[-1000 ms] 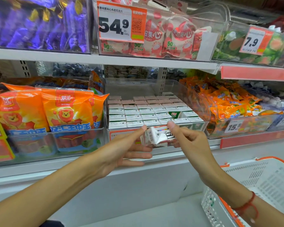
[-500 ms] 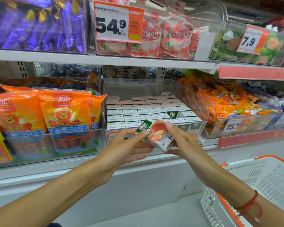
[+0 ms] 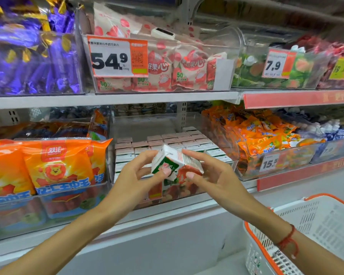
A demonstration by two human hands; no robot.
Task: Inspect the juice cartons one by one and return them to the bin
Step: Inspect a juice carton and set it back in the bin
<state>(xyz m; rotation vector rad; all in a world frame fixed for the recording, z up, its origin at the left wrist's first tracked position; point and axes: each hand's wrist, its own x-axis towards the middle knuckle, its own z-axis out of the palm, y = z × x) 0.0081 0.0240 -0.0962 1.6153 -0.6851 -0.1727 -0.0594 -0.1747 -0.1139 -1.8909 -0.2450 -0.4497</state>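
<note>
**Carton turned over in front of the bin**

Nearest us, at lower right, we see the white plastic shopping basket with an orange rim (image 3: pixel 314 231), and above it our right forearm with a red string bracelet (image 3: pixel 288 240) at the wrist.

Compared with half a second ago, we have tipped the small white, green and red juice carton (image 3: pixel 174 162) further: its white top corner now points up and left, and the green-and-red printed face is turned towards us, where before the fruit picture lay slanting between our fingers. Both hands sit higher in the view and closer together.

Our left hand (image 3: pixel 136 175) reaches in from the lower left, thumb pressed on the printed face and fingers curled behind the carton's left side. Our right hand (image 3: pixel 213 176) comes in from the lower right, index finger laid along the upper right edge, thumb pinching the lower right corner. Both hands grasp the carton, which is held in the air just in front of the clear plastic bin (image 3: pixel 191 121).

Behind it, rows of like juice cartons (image 3: pixel 173 140) stand packed in that bin on the middle shelf. Orange snack bags with a lion (image 3: pixel 56 165) lie to the left.
</note>
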